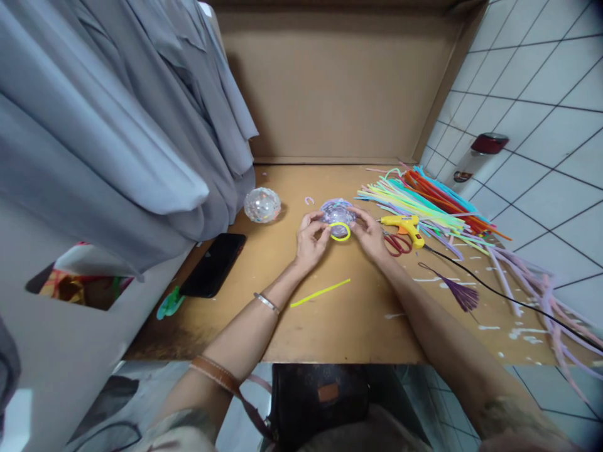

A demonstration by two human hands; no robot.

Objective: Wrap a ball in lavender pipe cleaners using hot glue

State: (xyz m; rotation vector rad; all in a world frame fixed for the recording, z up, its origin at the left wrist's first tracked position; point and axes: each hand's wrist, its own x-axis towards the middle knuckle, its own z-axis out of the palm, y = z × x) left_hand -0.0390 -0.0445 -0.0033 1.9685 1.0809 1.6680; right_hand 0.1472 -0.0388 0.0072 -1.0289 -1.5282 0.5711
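Note:
Between my hands, just above the table, is a purplish see-through faceted ball or bowl [337,213] with a purple fuzzy edge along its top. A yellow pipe-cleaner ring [340,239] lies against its near side. My left hand [311,243] is closed, thumb and fingers pinching at the ring's left side and the ball's edge. My right hand [370,237] grips the ball's right side, with its thumb close to the ring. A straight yellow pipe cleaner [320,293] rests on the table below my hands. A small pale curled piece [309,201] lies behind my left hand.
At left are a clear faceted ball [262,205], a black phone [214,265] and a green clip-like item [170,304]. At right lie a yellow glue gun [404,227], red-handled scissors [398,244], a purple tassel [459,292] and bundled pipe cleaners [424,204]. Grey cloth [141,125] hangs left.

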